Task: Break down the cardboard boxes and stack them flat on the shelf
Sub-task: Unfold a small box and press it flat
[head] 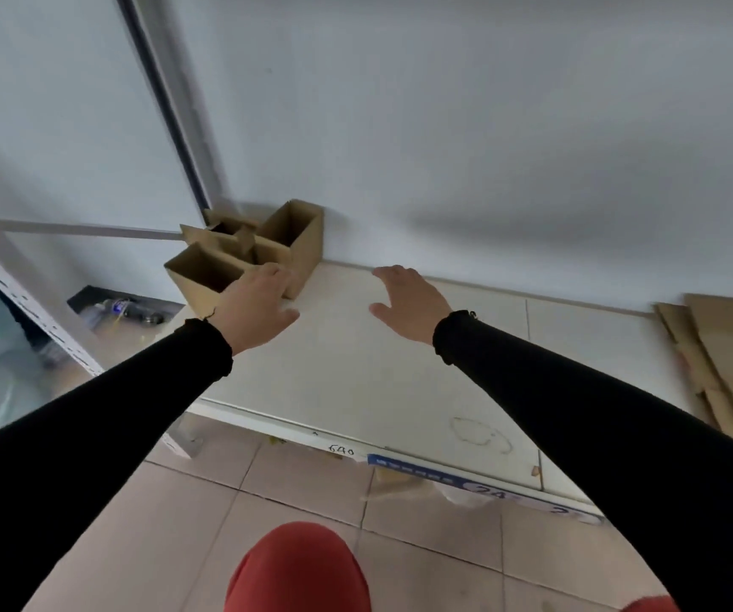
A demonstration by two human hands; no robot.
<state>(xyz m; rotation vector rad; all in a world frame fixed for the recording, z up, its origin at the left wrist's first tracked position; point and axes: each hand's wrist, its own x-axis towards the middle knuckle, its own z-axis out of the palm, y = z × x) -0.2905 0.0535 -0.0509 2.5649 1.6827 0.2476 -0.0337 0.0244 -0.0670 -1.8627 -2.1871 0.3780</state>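
Both arms, in black sleeves, reach out over the white shelf (400,368). The left hand (256,309) has its fingers extended and relaxed, its fingertips at the near edge of the cardboard boxes (249,254) — whether they touch the cardboard cannot be told, and the grip is released. The right hand (408,300) is spread, fingers apart, above the bare shelf surface near the wall, holding nothing.

The open-topped boxes stand upright in a cluster at the back left corner of the shelf, against the grey wall (488,125). Well apart from them, at the right edge, a stack of flattened cardboard (726,360) lies on the shelf. Below, the tiled floor (311,492) shows — and a red-clad knee (298,572).
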